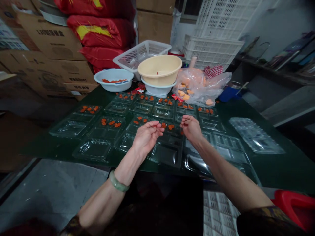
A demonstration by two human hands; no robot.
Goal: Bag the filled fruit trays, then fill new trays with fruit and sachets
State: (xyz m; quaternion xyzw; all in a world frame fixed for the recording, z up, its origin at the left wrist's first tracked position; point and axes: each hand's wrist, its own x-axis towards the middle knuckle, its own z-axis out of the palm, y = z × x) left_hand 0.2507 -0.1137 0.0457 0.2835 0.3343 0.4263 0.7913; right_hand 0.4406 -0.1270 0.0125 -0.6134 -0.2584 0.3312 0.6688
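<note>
Rows of clear plastic compartment trays (108, 131) lie on a dark green table top (273, 170), with small orange-red pieces (110, 122) in the far compartments. My left hand (147, 136) hovers above the trays, its fingertips drawn together, and whether they hold anything is hidden. My right hand (191, 128) is pinched over the middle trays, with a small orange-red piece (184, 125) apparently between its fingers. A pale green bangle (118, 182) circles my left wrist. Nearest the trays stand a white bowl of orange-red pieces (113, 74) and a cream bowl (159, 67).
A clear bag of orange pieces (198, 88) and a stack of clear trays (256, 136) lie on the table. Behind are a white basket (140, 55), white crates (211, 50), cardboard boxes (54, 62) and red sacks (98, 32). A red stool (297, 208) stands at lower right.
</note>
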